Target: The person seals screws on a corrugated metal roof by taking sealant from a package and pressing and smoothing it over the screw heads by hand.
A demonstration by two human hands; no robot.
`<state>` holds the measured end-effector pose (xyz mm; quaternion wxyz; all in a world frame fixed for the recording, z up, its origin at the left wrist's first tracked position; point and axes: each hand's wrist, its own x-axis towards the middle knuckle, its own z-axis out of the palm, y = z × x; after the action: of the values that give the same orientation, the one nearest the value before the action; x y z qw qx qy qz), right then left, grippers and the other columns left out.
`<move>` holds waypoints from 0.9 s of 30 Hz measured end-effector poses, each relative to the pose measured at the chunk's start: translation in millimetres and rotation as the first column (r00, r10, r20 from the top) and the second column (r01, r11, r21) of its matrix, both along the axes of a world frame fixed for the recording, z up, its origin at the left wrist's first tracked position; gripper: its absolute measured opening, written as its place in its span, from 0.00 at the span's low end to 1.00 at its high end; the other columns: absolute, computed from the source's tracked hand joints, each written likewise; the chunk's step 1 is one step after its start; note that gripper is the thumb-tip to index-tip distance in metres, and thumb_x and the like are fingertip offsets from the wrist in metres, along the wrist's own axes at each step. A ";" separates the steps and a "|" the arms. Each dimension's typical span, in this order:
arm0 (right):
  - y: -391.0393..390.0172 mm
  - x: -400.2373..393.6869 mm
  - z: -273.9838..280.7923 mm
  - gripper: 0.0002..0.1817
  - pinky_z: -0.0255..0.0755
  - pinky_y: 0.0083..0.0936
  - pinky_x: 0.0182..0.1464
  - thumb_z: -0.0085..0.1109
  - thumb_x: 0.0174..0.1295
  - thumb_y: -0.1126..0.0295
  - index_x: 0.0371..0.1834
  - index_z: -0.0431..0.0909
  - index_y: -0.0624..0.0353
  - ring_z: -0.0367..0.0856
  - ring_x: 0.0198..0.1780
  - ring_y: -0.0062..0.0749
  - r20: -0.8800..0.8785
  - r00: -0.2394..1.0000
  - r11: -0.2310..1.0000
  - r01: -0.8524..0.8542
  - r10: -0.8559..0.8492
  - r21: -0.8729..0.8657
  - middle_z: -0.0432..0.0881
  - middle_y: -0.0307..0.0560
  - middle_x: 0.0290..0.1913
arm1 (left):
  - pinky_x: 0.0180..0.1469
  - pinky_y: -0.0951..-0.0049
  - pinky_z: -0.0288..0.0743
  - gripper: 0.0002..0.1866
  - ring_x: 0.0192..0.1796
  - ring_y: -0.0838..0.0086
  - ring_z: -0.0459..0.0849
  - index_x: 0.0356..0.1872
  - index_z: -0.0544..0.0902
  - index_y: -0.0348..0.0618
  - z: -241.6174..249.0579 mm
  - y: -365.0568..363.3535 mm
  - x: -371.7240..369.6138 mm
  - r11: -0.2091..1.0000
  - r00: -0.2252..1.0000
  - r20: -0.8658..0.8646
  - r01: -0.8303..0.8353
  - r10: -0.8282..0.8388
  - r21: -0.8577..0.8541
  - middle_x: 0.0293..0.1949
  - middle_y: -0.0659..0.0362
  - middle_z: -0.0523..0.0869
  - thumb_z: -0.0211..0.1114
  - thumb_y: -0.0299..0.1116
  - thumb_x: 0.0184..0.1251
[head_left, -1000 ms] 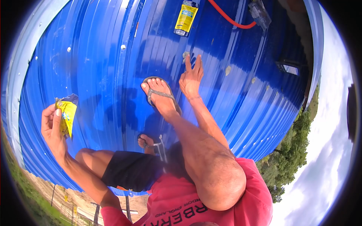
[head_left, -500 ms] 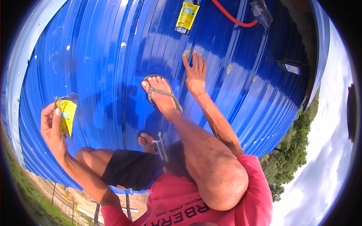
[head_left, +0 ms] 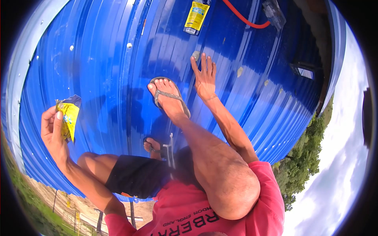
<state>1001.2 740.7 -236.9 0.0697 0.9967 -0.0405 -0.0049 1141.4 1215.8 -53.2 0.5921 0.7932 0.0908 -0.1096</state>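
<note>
Pinched between the thumb and fingers of my left hand is a crumpled yellow and dark-blue packet, raised over the left side of the blue corrugated metal sheeting. My right hand rests palm down on the sheeting with its fingers spread. Its index fingertip is right at a small grey patch. Further up lies a flat yellow and dark-blue pouch with print and a barcode. Between my hands, a foot in a flip-flop stands on the ridges.
A red hose or cable runs to a clear plastic object at the upper right. Screw heads dot the sheeting. A pale metal edge bounds the left, with trees beyond the right edge.
My left hand and the packet have shifted very slightly up and left. My right hand stays on the sheeting in nearly the same spot.
</note>
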 end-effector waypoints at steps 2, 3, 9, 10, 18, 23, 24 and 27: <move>-4.0 -7.8 -0.1 0.39 0.55 0.58 0.76 0.55 0.62 0.77 0.80 0.62 0.44 0.60 0.77 0.61 -0.039 0.999 0.999 0.008 -0.009 -0.034 0.59 0.61 0.79 | 0.47 0.82 0.74 0.10 0.43 0.85 0.82 0.53 0.82 0.40 1.6 0.5 -2.0 1.000 1.000 0.009 -0.015 0.015 0.004 0.43 0.63 0.86 0.65 0.31 0.77; -6.2 -11.2 -0.7 0.39 0.56 0.58 0.76 0.55 0.62 0.77 0.80 0.62 0.44 0.60 0.77 0.61 -0.059 0.998 0.999 0.018 -0.020 -0.040 0.59 0.61 0.79 | 0.48 0.81 0.74 0.10 0.43 0.84 0.81 0.53 0.83 0.40 3.2 0.6 -3.4 1.000 1.000 0.003 -0.029 0.029 -0.001 0.43 0.63 0.86 0.65 0.31 0.76; 10.3 -7.9 3.2 0.40 0.57 0.58 0.75 0.55 0.61 0.78 0.80 0.62 0.43 0.62 0.76 0.61 0.005 0.998 0.996 0.059 -0.060 0.062 0.58 0.62 0.80 | 0.49 0.80 0.73 0.10 0.44 0.83 0.80 0.52 0.84 0.40 10.8 -1.2 -5.2 0.998 0.998 -0.029 -0.060 0.060 -0.013 0.42 0.64 0.85 0.66 0.31 0.75; 12.9 -6.2 2.5 0.40 0.57 0.58 0.75 0.55 0.61 0.78 0.80 0.62 0.43 0.62 0.76 0.61 0.012 0.998 0.996 0.055 -0.056 0.068 0.57 0.62 0.80 | 0.49 0.80 0.73 0.10 0.44 0.83 0.80 0.52 0.84 0.40 11.3 -0.9 -5.5 0.998 0.998 -0.027 -0.061 0.060 -0.006 0.42 0.64 0.85 0.66 0.31 0.75; 6.4 -8.4 2.6 0.41 0.58 0.57 0.75 0.55 0.61 0.78 0.81 0.61 0.43 0.62 0.76 0.61 -0.025 0.998 0.998 0.052 -0.053 -0.022 0.57 0.62 0.80 | 0.48 0.80 0.73 0.10 0.44 0.83 0.80 0.52 0.83 0.40 12.4 2.3 -8.7 0.997 0.997 -0.007 -0.072 0.072 0.004 0.42 0.64 0.85 0.66 0.31 0.75; 3.4 -14.0 -4.1 0.42 0.57 0.57 0.75 0.56 0.61 0.78 0.81 0.60 0.44 0.62 0.77 0.61 -0.020 0.997 0.997 0.072 -0.073 -0.032 0.56 0.62 0.80 | 0.48 0.80 0.73 0.10 0.43 0.83 0.81 0.52 0.83 0.40 15.6 2.5 -9.9 0.996 0.996 -0.003 -0.085 0.085 0.001 0.41 0.63 0.85 0.66 0.31 0.75; 3.3 -13.7 -4.9 0.42 0.57 0.57 0.75 0.55 0.60 0.78 0.81 0.59 0.44 0.62 0.77 0.61 -0.018 0.997 0.997 0.075 -0.075 -0.026 0.56 0.62 0.81 | 0.48 0.80 0.73 0.10 0.43 0.83 0.81 0.52 0.83 0.40 15.5 2.5 -9.9 0.996 0.996 -0.007 -0.086 0.086 0.001 0.41 0.63 0.85 0.66 0.31 0.75; 1.7 -14.8 -5.5 0.43 0.56 0.57 0.76 0.54 0.59 0.80 0.81 0.59 0.44 0.61 0.77 0.62 -0.024 0.996 0.996 0.091 -0.092 -0.016 0.55 0.63 0.81 | 0.48 0.80 0.74 0.10 0.43 0.83 0.81 0.52 0.83 0.40 13.8 2.6 -9.1 0.997 0.997 -0.015 -0.080 0.080 -0.002 0.41 0.63 0.85 0.66 0.31 0.75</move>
<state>986.5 742.4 -242.4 0.0771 0.9932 -0.0852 -0.0201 1132.4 1218.5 -39.4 0.5964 0.7873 0.1267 -0.0920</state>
